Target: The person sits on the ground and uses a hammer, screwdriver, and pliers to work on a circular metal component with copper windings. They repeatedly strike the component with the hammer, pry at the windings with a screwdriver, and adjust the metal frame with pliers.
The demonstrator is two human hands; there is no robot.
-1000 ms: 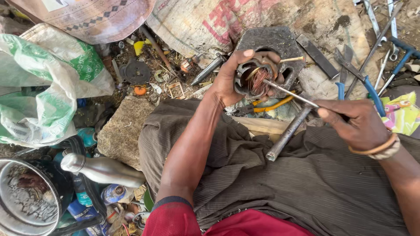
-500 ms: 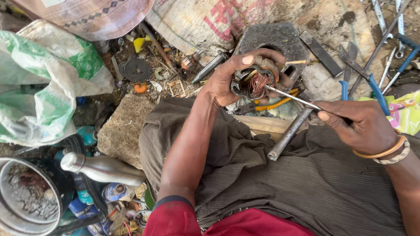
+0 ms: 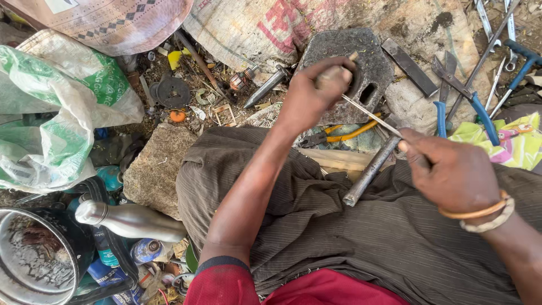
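Note:
My left hand (image 3: 310, 96) is closed around a round metal motor part (image 3: 355, 85); only a dark edge of it shows past my fingers. My right hand (image 3: 454, 175) pinches a thin metal rod (image 3: 370, 116), and the rod's tip reaches into the part in my left hand. Both hands work above my lap, which is covered by brown striped cloth (image 3: 350, 237). Just behind my left hand, a flat grey metal block (image 3: 375, 56) lies on the ground.
A steel pipe (image 3: 370, 172) rests on my lap. Blue-handled shears (image 3: 451, 107), yellow-handled pliers (image 3: 353, 134) and wrenches (image 3: 488, 28) lie at the right. At the left are a stone (image 3: 152, 169), a metal bottle (image 3: 132, 220), a green-white bag (image 3: 51, 113) and a metal bowl (image 3: 34, 265).
My left hand has turned over, so its back now hides the part's copper windings. My right hand has kept the rod's tip in the part.

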